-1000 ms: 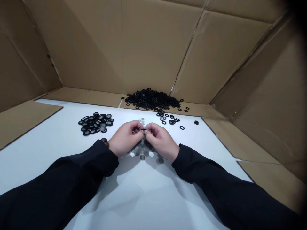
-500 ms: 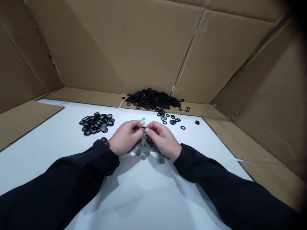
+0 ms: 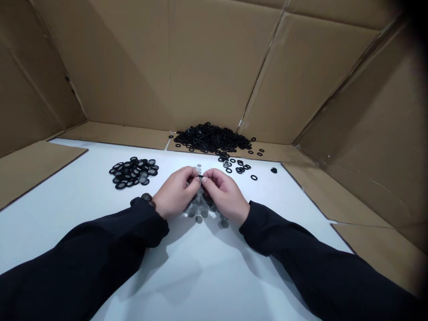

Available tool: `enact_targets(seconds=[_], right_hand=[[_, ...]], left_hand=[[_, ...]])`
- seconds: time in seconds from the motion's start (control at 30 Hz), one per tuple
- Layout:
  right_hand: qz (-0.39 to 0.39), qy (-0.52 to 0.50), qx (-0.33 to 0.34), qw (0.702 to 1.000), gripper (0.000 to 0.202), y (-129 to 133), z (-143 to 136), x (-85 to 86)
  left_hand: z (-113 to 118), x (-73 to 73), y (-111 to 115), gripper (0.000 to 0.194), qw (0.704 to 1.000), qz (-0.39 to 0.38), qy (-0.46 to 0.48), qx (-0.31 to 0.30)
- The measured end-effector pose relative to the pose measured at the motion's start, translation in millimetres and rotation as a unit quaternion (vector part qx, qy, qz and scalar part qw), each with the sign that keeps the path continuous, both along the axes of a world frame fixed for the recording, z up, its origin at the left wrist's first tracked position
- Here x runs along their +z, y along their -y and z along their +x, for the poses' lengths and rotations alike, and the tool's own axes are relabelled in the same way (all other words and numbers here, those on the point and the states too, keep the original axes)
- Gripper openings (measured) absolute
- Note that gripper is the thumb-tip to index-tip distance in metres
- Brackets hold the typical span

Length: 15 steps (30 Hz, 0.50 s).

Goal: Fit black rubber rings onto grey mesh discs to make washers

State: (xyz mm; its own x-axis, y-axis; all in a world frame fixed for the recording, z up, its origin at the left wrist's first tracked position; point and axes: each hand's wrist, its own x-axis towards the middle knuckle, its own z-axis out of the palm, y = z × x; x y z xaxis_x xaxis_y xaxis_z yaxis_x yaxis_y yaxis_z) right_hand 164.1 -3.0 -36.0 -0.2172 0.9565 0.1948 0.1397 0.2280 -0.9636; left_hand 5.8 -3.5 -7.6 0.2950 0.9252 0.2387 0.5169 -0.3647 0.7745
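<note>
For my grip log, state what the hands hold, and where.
Apparently a black ring, pinched at opposite edges by the left hand and right hand.

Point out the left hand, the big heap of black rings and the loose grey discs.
Left hand (image 3: 174, 192): head view, back of the hand, thumb side.
Heap of black rings (image 3: 212, 138): head view, its middle.
Grey discs (image 3: 204, 211): head view, face of one disc.

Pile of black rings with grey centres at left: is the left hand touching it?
Apart. The head view shows white tabletop plainly visible between the left hand and the pile.
</note>
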Motion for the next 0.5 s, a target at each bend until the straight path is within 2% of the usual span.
enact_targets(seconds=[0.3, 0.5], right_hand=[[0.026, 0.084, 0.014, 0.996, 0.024, 0.8, 2.5, 3.1], [0.07, 0.117, 0.014, 0.991, 0.023, 1.2, 3.2, 4.1]], left_hand=[[-0.9, 0.3, 0.2, 0.012, 1.0, 0.03, -0.003, 0.005], [-0.9, 0.4, -2.6, 0.015, 0.995, 0.09, -0.048, -0.003]])
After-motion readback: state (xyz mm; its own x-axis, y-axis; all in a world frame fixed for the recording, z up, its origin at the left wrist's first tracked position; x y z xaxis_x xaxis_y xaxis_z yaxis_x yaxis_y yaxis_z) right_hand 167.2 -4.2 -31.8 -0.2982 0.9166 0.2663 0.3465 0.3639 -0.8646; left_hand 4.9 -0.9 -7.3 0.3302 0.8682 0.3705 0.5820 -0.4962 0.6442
